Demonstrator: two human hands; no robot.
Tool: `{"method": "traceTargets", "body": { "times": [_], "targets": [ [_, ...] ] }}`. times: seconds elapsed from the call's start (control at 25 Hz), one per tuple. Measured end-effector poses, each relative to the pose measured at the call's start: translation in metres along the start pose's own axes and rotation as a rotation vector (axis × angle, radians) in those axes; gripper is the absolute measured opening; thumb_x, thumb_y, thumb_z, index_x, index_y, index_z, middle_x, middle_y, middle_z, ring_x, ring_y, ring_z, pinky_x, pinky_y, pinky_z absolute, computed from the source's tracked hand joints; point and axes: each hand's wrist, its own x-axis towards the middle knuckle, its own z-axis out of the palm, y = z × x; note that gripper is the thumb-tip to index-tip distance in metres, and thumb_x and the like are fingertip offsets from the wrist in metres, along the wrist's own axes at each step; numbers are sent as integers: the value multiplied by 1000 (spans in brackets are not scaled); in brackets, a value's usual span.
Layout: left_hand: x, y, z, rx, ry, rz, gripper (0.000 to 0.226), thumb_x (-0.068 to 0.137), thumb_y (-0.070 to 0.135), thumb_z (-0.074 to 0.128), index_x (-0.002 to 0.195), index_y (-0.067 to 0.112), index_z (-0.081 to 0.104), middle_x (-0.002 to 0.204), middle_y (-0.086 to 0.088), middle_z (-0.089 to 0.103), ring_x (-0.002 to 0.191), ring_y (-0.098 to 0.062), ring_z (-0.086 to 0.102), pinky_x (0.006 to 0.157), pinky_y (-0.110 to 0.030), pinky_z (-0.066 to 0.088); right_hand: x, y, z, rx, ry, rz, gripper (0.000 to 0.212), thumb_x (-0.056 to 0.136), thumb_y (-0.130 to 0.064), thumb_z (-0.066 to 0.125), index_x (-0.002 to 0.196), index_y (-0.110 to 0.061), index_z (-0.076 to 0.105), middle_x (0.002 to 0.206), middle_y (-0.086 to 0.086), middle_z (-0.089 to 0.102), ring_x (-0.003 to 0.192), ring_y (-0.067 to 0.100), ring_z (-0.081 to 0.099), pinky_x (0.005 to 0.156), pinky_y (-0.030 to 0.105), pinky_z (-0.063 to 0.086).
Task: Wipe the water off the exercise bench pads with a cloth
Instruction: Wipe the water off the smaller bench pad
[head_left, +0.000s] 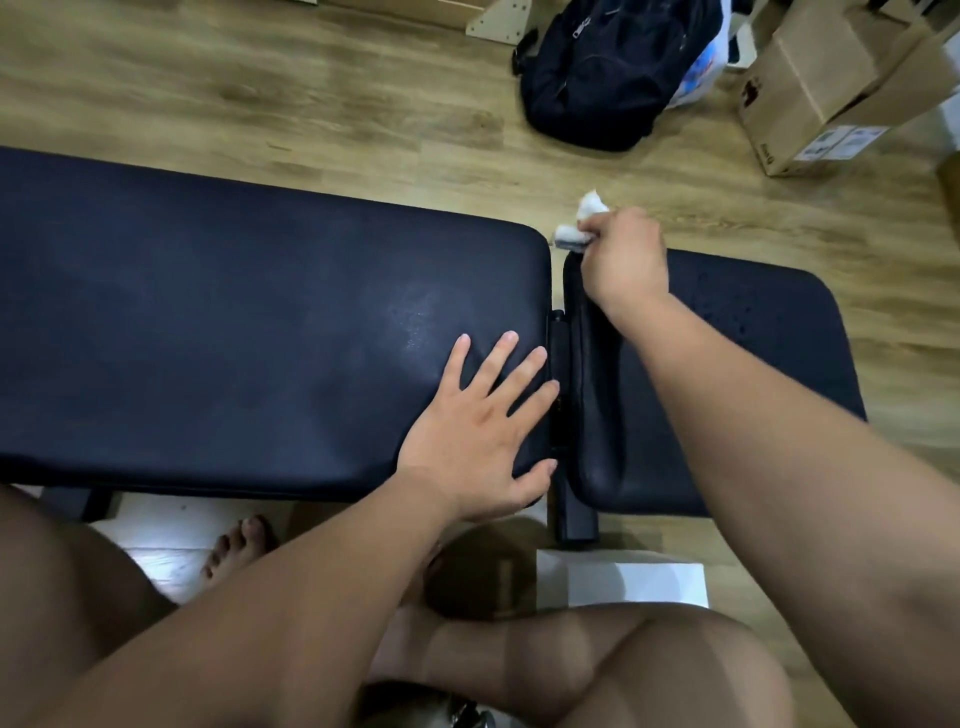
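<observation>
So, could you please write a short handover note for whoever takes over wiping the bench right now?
Left hand: open, flat on the long pad near the gap.
Right hand: closed on the white cloth, at the far corner of the short pad.
Done: cannot tell for certain; a faint sheen of fine droplets shows on the long pad.
Left: droplets visible on the short pad's far right area; wipe those, then recheck the long pad.
</observation>
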Motion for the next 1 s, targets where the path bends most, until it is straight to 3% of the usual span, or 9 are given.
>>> {"method": "traceTargets", "body": {
  "times": [0.12, 0.2, 0.32, 0.48, 0.56, 0.68, 0.8, 1.0],
  "targets": [
    [0, 0, 0, -24, 30, -6, 80, 91, 65, 21, 157, 20, 13, 166, -3, 9, 152, -30, -7, 118, -61, 0, -31, -1, 6, -32, 43, -99, 37, 86, -2, 46, 114, -11, 68, 110, 17, 54, 107, 37, 49, 83, 36, 47],
    [0, 0, 1, -40, 50, -12, 79, 93, 63, 20, 157, 17, 13, 166, -3, 12, 153, -30, -3, 118, -61, 2, -84, 3, 7, -71, 31, -269, 33, 79, -1, 47, 104, -6, 68, 109, 17, 53, 97, 37, 46, 76, 45, 50],
    [0, -1, 1, -46, 76, -2, 74, 95, 59, 26, 153, 13, 28, 163, -4, 22, 152, -31, 7, 118, -62, 8, -156, 13, 3, -144, -101, -344, 27, 77, -8, 48, 98, -7, 65, 111, 11, 51, 90, 29, 42, 63, 41, 50],
    [1, 2, 2, -50, 112, 9, 66, 92, 53, 37, 140, 10, 48, 158, -6, 35, 150, -32, 19, 116, -63, 16, -222, 27, -26, -93, -196, -420, 26, 77, -8, 58, 100, -13, 69, 104, 5, 50, 89, 24, 44, 59, 38, 52],
    [2, 1, 2, -37, 114, 4, 67, 91, 54, 35, 140, 11, 50, 157, -6, 36, 150, -31, 21, 116, -63, 17, -205, 34, -37, -34, -62, -365, 33, 74, -3, 57, 104, -12, 68, 104, 9, 52, 90, 29, 48, 63, 37, 51],
    [1, 0, 2, -23, 116, -6, 68, 91, 54, 33, 142, 12, 50, 158, -4, 35, 150, -28, 21, 117, -61, 16, -160, 35, -32, -35, 134, -49, 44, 77, -8, 43, 115, -13, 64, 119, 11, 56, 104, 32, 49, 80, 40, 50],
    [0, 0, 0, -56, 93, -19, 66, 91, 54, 35, 141, 13, 50, 158, -3, 35, 150, -27, 20, 118, -60, 14, -195, 41, -9, -50, 13, -90, 48, 84, -13, 40, 130, -8, 54, 139, 7, 47, 124, 29, 45, 103, 44, 38],
    [1, 1, 2, -61, 87, -21, 66, 91, 52, 36, 140, 11, 51, 157, -5, 37, 150, -30, 21, 117, -62, 16, -281, 57, -14, 94, -64, -57, 45, 89, -9, 39, 132, -8, 52, 149, 6, 39, 139, 26, 34, 114, 41, 29]
  ]
}}
